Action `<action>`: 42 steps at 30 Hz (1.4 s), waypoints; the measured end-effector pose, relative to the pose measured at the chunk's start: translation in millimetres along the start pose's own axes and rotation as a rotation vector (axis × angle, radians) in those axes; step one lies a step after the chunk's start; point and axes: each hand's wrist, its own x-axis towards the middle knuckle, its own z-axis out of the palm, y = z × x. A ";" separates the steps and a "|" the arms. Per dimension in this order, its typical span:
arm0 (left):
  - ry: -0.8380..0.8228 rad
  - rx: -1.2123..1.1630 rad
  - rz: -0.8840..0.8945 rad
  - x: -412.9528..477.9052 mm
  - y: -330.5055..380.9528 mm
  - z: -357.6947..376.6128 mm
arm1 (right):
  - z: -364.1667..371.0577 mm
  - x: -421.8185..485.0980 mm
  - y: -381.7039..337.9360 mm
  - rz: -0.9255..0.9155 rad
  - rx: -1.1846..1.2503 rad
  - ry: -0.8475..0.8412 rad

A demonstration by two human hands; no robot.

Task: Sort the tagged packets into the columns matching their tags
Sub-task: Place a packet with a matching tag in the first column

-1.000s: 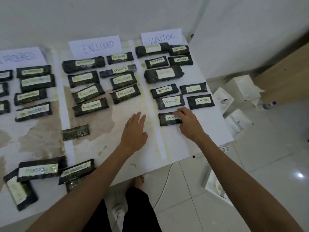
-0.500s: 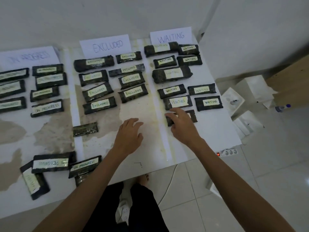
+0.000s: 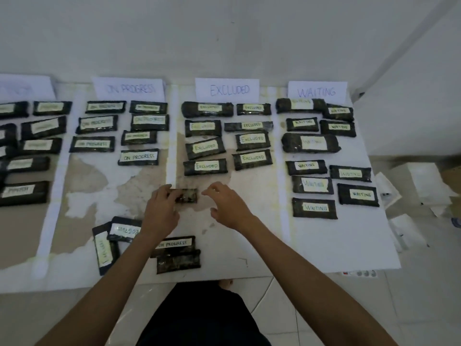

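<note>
A small dark packet (image 3: 187, 195) with no tag showing lies at the foot of the EXCLUDED column. My left hand (image 3: 159, 211) has its fingers on that packet's left end. My right hand (image 3: 225, 204) hovers just right of it, fingers spread, holding nothing. Paper signs head the columns: ON PROGRESS (image 3: 129, 89), EXCLUDED (image 3: 228, 89), WAITING (image 3: 316, 91). Each column holds several tagged dark packets. Near the front edge lie loose packets: one tagged ON PROGRESS (image 3: 174, 243), an untagged one (image 3: 178, 262), an upside-down tagged one (image 3: 126, 229) and an upright one (image 3: 103, 248).
The white table (image 3: 349, 245) ends at a front edge near my legs. White tape strips (image 3: 172, 146) separate the columns. White boxes (image 3: 424, 183) sit on the tiled floor to the right. A power strip (image 3: 359, 273) lies under the table's right corner.
My view swung left. My right hand left the WAITING packet it set down and moved left. My left hand reached forward onto the untagged packet below the EXCLUDED column.
</note>
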 end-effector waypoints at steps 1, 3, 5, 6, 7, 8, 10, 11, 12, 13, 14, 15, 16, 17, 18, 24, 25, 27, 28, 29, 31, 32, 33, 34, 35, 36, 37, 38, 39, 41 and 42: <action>-0.007 -0.008 -0.023 2.2 -5.1 -1.0 | 6.3 10.1 -6.4 -0.004 0.004 -0.028; -0.022 -0.025 -0.036 6.8 -12.6 -0.9 | 18.6 25.8 -16.8 -0.014 -0.013 -0.067; -0.038 -0.043 -0.028 11.3 -17.3 1.1 | 31.7 37.2 -22.2 -0.019 -0.067 -0.047; -0.038 -0.061 -0.022 13.2 -19.2 1.9 | 37.9 41.2 -23.3 -0.005 -0.067 -0.031; -0.028 -0.083 -0.008 15.4 -21.7 2.6 | 42.1 44.9 -23.7 0.016 -0.040 -0.018; -0.012 -0.109 0.005 17.3 -24.4 2.9 | 44.3 48.1 -23.8 0.032 0.002 -0.010; 0.019 -0.172 0.014 20.5 -31.3 3.4 | 41.1 52.4 -23.8 0.051 0.110 -0.014; 0.033 -0.221 0.008 21.3 -33.8 2.6 | 36.9 53.4 -24.0 0.071 0.175 -0.012; 0.042 -0.285 -0.010 21.3 -35.4 1.5 | 31.6 54.1 -24.6 0.104 0.243 -0.002; 0.045 -0.363 -0.043 20.7 -35.3 -0.4 | 25.5 54.0 -25.5 0.157 0.312 0.006; 0.037 -0.452 -0.092 19.7 -33.9 -3.7 | 19.2 53.2 -27.1 0.232 0.385 -0.008; 0.014 -0.542 -0.151 18.6 -32.1 -7.1 | 14.3 51.7 -29.4 0.308 0.465 -0.034; -0.012 -0.617 -0.208 17.0 -29.8 -10.5 | 10.9 50.1 -32.1 0.371 0.543 -0.057; -0.032 -0.673 -0.251 15.5 -28.1 -13.0 | 8.7 48.5 -34.3 0.416 0.607 -0.068; -0.045 -0.711 -0.275 14.0 -26.9 -14.8 | 6.8 46.9 -36.3 0.450 0.647 -0.074; -0.077 -0.808 -0.315 8.0 -25.5 -19.3 | -3.2 36.6 -47.8 0.459 0.604 -0.070; -0.079 -0.808 -0.314 7.4 -25.4 -19.5 | -4.0 35.8 -48.5 0.396 0.496 -0.067; -0.080 -0.816 -0.305 6.5 -24.7 -21.0 | -3.3 34.9 -49.1 0.223 0.214 -0.076; -0.082 -0.824 -0.299 6.1 -24.0 -22.1 | -3.7 34.3 -51.2 0.142 0.104 -0.078; -0.086 -0.828 -0.292 5.7 -23.6 -23.4 | -4.3 34.2 -54.2 0.079 0.023 -0.074; -0.084 -0.822 -0.276 4.5 -23.6 -27.3 | -4.9 36.5 -58.7 -0.010 -0.083 -0.058; -0.077 -0.813 -0.272 3.4 -24.1 -30.4 | -5.1 38.3 -61.8 -0.034 -0.113 -0.054; -0.063 -0.811 -0.275 1.9 -25.1 -33.8 | -4.0 40.3 -64.5 -0.051 -0.130 -0.049; -0.043 -0.811 -0.281 0.2 -26.5 -37.6 | -3.4 42.6 -67.2 -0.069 -0.134 -0.037; -0.020 -0.807 -0.293 -1.8 -28.0 -41.4 | -2.8 45.3 -69.7 -0.087 -0.129 -0.022; 0.002 -0.794 -0.312 -4.5 -29.8 -45.3 | -2.4 48.4 -72.5 -0.099 -0.118 -0.011; 0.027 -0.769 -0.324 -7.9 -32.5 -49.0 | -1.8 51.6 -75.2 -0.107 -0.111 -0.001; 0.056 -0.726 -0.321 -11.7 -36.6 -52.3 | -1.5 54.7 -78.7 -0.116 -0.113 0.006; 0.085 -0.669 -0.309 -16.0 -41.8 -55.0 | -0.1 58.4 -82.1 -0.134 -0.116 0.018; 0.128 -0.542 -0.289 -27.5 -52.9 -60.3 | 2.9 65.1 -90.2 -0.154 -0.087 0.042; 0.142 -0.491 -0.291 -34.2 -57.7 -63.0 | 4.6 68.4 -95.1 -0.157 -0.068 0.038</action>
